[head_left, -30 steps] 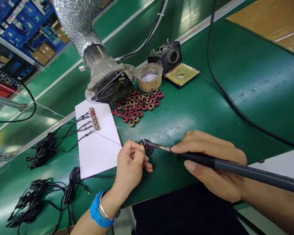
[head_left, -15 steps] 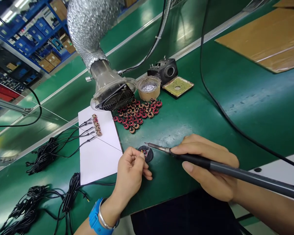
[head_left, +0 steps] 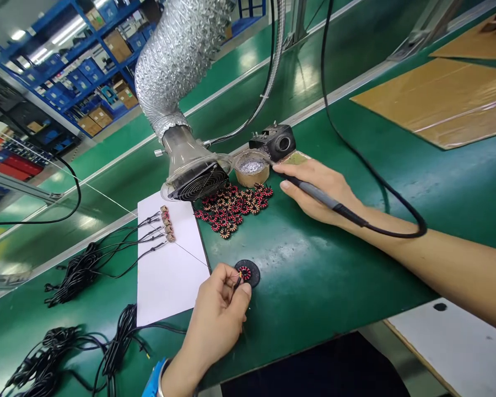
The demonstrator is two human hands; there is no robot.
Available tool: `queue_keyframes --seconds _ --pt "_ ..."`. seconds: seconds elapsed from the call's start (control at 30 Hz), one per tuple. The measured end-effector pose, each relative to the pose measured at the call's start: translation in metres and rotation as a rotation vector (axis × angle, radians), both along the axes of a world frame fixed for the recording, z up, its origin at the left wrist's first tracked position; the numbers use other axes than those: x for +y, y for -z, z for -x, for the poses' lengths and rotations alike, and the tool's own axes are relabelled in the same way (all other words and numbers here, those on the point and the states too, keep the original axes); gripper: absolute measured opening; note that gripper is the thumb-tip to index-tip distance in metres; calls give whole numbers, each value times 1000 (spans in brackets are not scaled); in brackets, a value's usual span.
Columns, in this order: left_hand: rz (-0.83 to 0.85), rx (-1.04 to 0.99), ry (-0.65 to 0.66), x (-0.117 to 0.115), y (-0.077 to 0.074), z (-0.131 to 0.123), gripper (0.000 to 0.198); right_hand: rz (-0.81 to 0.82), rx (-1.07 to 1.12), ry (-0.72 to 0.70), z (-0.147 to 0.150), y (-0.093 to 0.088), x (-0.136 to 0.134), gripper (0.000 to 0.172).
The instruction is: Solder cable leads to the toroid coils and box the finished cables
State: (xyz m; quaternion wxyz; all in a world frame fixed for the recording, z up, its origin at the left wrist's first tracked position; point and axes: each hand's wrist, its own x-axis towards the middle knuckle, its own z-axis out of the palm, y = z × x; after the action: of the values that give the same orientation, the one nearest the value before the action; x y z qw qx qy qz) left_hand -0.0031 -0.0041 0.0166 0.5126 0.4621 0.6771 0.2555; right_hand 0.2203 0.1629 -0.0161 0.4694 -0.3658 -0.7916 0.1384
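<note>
The left hand (head_left: 217, 314) is pinched nearly shut, thumb and fingertips gripping the thin wires (head_left: 236, 280) that run to a red-and-copper toroid coil (head_left: 244, 272), which sits on a round black mat (head_left: 248, 273) just beyond the fingers. The right arm reaches forward across the green bench (head_left: 314, 275), its hand (head_left: 314, 193) curled penlike around a grey soldering iron (head_left: 310, 190). The iron's tip is beside a solder pot (head_left: 252, 170), above a heap of toroid coils (head_left: 233, 207) to the hand's left.
</note>
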Motion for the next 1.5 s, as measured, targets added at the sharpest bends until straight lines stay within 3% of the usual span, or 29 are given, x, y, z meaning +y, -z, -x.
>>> queue_keyframes --seconds 0.13,0.23,0.33,0.43,0.57,0.8,0.97,1.13,1.5 --pt "-125 191 62 0 1 1 16 -48 39 -105 7 9 -19 35" --pt "-177 312 77 1 6 2 14 -80 43 -253 23 10 -47 21" --pt "-197 427 131 2 9 2 26 -14 -50 -470 41 11 -69 16" --pt "-192 494 185 1 10 2 27 65 -144 -581 55 15 -77 17" --pt "-206 526 198 1 8 1 26 62 -160 -613 64 21 -77 17" --pt "-158 506 180 2 7 2 28 -29 12 -553 66 26 -76 21" --pt "-144 188 100 -2 1 8 22 -44 52 -482 63 18 -72 34" --pt "-168 -79 4 -4 -2 14 20 198 151 -550 60 12 -75 50" --pt "-297 7 -12 -1 3 13 26 818 291 -794 57 13 -83 55"
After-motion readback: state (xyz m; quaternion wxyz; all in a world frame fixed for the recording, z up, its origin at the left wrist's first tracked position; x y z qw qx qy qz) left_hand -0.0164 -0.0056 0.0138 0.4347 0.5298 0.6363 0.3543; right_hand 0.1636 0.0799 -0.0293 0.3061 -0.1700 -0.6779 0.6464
